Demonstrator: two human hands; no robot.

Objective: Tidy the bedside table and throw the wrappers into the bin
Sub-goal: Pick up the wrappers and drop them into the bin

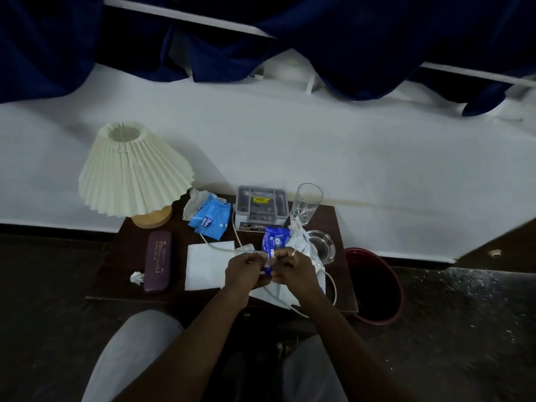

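Both hands, left (246, 269) and right (293, 266), clench a blue wrapper (274, 242), hiding its lower end.

On the counter (121, 256), the lamp (135, 169) stands at frame left, the case (158, 262) below it, the organiser (261, 208) centre, the glass (307, 203) right. The bin (397, 285) sits beside the counter's right edge.

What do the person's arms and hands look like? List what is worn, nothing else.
Both forearms are bare, with no sleeves, watch or gloves in view. The left hand wears nothing that can be seen. The right hand has a pale ring on one of its fingers. Below the arms, light grey trousers cover both legs.
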